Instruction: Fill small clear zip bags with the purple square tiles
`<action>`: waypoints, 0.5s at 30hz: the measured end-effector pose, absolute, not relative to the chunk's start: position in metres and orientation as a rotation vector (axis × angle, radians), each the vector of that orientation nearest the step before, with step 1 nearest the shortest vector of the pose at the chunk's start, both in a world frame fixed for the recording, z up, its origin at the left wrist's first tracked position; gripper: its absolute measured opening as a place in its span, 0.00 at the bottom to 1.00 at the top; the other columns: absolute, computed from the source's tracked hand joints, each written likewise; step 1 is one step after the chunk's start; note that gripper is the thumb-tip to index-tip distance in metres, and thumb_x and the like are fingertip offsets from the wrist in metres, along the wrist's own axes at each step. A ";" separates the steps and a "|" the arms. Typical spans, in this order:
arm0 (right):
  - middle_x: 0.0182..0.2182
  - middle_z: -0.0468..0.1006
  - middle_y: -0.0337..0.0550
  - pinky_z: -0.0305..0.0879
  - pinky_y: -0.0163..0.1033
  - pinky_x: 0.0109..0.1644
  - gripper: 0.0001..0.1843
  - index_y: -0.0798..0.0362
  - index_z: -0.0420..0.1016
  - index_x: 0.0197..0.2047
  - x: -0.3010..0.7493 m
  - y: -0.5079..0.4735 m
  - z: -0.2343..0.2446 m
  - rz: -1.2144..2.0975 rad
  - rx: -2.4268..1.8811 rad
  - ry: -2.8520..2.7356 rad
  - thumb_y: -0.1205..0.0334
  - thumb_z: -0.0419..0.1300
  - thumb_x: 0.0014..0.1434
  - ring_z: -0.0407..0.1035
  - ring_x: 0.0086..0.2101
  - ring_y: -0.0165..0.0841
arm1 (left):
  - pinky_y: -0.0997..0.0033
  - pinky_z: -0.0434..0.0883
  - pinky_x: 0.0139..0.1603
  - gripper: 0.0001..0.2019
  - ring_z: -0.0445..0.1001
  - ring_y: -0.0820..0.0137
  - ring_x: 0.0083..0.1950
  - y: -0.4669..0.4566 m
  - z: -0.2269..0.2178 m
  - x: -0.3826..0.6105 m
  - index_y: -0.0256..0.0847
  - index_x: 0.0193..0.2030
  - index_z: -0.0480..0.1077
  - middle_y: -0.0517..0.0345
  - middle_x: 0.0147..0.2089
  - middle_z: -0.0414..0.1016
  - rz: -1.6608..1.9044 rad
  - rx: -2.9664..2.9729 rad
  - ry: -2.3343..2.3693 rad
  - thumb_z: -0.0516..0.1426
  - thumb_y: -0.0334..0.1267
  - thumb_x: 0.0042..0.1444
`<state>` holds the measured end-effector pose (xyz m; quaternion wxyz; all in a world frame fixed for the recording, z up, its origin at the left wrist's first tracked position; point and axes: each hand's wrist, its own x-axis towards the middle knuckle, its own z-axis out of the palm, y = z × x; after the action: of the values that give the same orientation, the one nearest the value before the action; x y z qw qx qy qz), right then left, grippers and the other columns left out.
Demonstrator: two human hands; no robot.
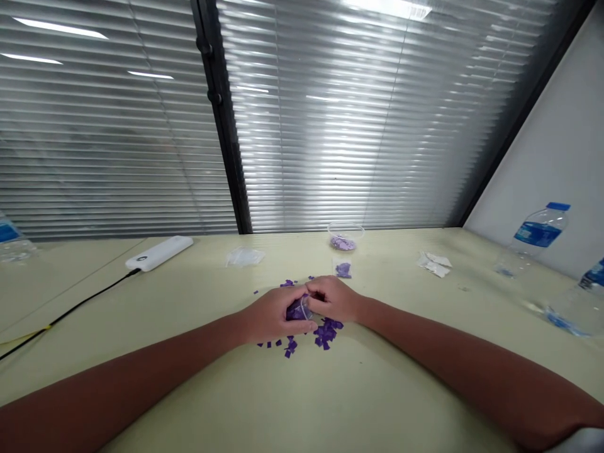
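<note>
Between my hands is a small clear plastic bag (297,310) with purple pieces in it. My left hand (267,314) curls around the bag from the left, its thumb and fingers on either side. From the right, my right hand (338,299) is closed in a pinch at the bag's right edge, and the fingertips of both hands meet there. Loose purple square pieces (326,333) lie scattered on the table around and under the hands. Part of the bag and of the pile is hidden by my fingers.
Farther back on the pale table (302,402) are a small bag of lilac pieces (343,270), a clear round container (361,233), clear plastic bags (245,257) and white scraps (435,263). A white power bank (160,253) with a black cable lies left. Water bottles (538,236) stand right.
</note>
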<state>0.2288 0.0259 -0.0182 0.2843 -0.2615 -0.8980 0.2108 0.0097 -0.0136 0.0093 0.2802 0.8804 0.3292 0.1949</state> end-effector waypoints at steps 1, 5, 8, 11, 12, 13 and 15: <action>0.23 0.66 0.33 0.55 0.35 0.31 0.14 0.51 0.61 0.26 0.229 0.027 -0.019 0.559 -0.697 -2.403 0.65 0.57 0.63 0.60 0.25 0.28 | 0.66 0.73 0.48 0.26 0.79 0.58 0.49 -0.014 0.010 0.010 0.47 0.63 0.73 0.54 0.54 0.82 0.516 2.362 0.894 0.64 0.57 0.63; 0.23 0.66 0.33 0.53 0.35 0.30 0.15 0.51 0.61 0.26 0.229 0.028 -0.020 0.545 -0.693 -2.406 0.64 0.58 0.64 0.59 0.25 0.28 | 0.67 0.71 0.47 0.25 0.78 0.58 0.49 -0.016 0.014 0.011 0.46 0.62 0.73 0.56 0.54 0.82 0.500 2.361 0.920 0.64 0.55 0.63; 0.22 0.65 0.33 0.53 0.35 0.31 0.15 0.51 0.61 0.26 0.228 0.028 -0.020 0.541 -0.700 -2.398 0.64 0.58 0.64 0.59 0.25 0.28 | 0.67 0.70 0.48 0.23 0.78 0.59 0.49 -0.019 0.018 0.012 0.44 0.62 0.73 0.57 0.54 0.81 0.514 2.373 0.914 0.64 0.53 0.65; 0.23 0.66 0.33 0.53 0.34 0.30 0.14 0.52 0.63 0.26 0.228 0.027 -0.019 0.559 -0.702 -2.398 0.65 0.58 0.64 0.60 0.25 0.27 | 0.67 0.70 0.48 0.23 0.78 0.58 0.49 -0.020 0.021 0.013 0.43 0.62 0.73 0.56 0.54 0.81 0.486 2.372 0.925 0.63 0.52 0.65; 0.23 0.67 0.33 0.54 0.34 0.30 0.14 0.52 0.63 0.26 0.228 0.027 -0.018 0.562 -0.703 -2.398 0.65 0.58 0.64 0.61 0.25 0.27 | 0.66 0.70 0.48 0.23 0.78 0.58 0.49 -0.020 0.022 0.013 0.43 0.62 0.73 0.55 0.54 0.81 0.476 2.372 0.929 0.63 0.53 0.65; 0.23 0.67 0.33 0.54 0.34 0.30 0.14 0.52 0.63 0.26 0.228 0.027 -0.018 0.562 -0.704 -2.398 0.65 0.58 0.64 0.61 0.25 0.27 | 0.66 0.71 0.48 0.24 0.78 0.58 0.50 -0.020 0.022 0.013 0.44 0.62 0.72 0.55 0.55 0.81 0.473 2.372 0.931 0.63 0.53 0.65; 0.23 0.67 0.33 0.54 0.34 0.30 0.14 0.52 0.63 0.26 0.228 0.027 -0.018 0.552 -0.706 -2.393 0.64 0.59 0.64 0.61 0.25 0.27 | 0.66 0.71 0.48 0.24 0.78 0.58 0.51 -0.020 0.021 0.012 0.45 0.63 0.72 0.55 0.55 0.81 0.474 2.366 0.930 0.63 0.53 0.65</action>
<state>0.2277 0.0270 -0.0178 0.2888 -0.2644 -0.8966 0.2069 0.0124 -0.0197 0.0208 0.2741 0.8800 0.3457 0.1762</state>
